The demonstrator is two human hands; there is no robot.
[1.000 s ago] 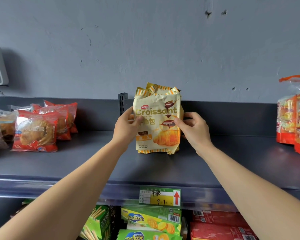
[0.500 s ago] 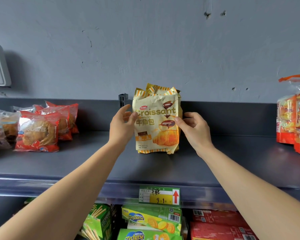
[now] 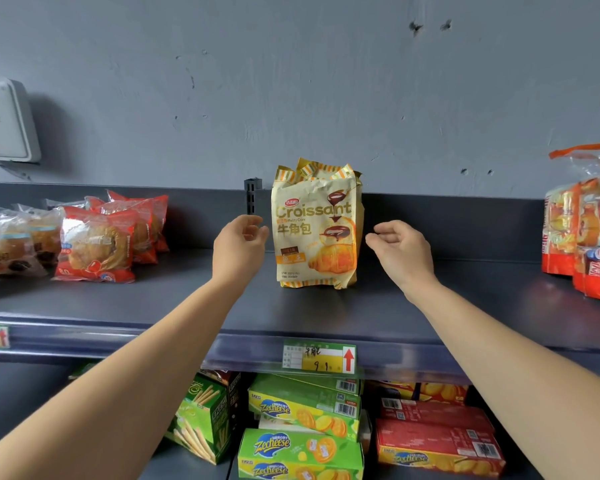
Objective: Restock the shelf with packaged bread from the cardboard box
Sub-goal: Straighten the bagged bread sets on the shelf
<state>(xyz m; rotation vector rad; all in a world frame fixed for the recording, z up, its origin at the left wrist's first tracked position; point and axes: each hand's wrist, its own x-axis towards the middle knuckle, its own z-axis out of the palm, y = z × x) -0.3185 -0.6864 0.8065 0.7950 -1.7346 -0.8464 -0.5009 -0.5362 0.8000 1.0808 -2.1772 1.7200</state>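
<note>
A cream and orange croissant bag (image 3: 317, 225) stands upright on the dark grey shelf (image 3: 187, 306), near its back wall. At least one more bag of the same kind stands right behind it. My left hand (image 3: 239, 247) hovers just left of the bag, fingers loosely curled, a small gap between them and the pack. My right hand (image 3: 400, 252) hovers to the bag's right, also loosely curled and holding nothing. The cardboard box is out of view.
Red bread packs (image 3: 95, 249) and clear-wrapped buns (image 3: 12, 242) lie at the shelf's left. Orange-red bagged bread (image 3: 584, 223) stands at the right edge. A price tag (image 3: 319, 356) hangs on the shelf lip. Below sit green biscuit boxes (image 3: 302, 448) and red boxes (image 3: 437, 434).
Both hands held the croissant bag's sides a second ago; now they have let go and drawn apart, leaving the bag standing by itself.
</note>
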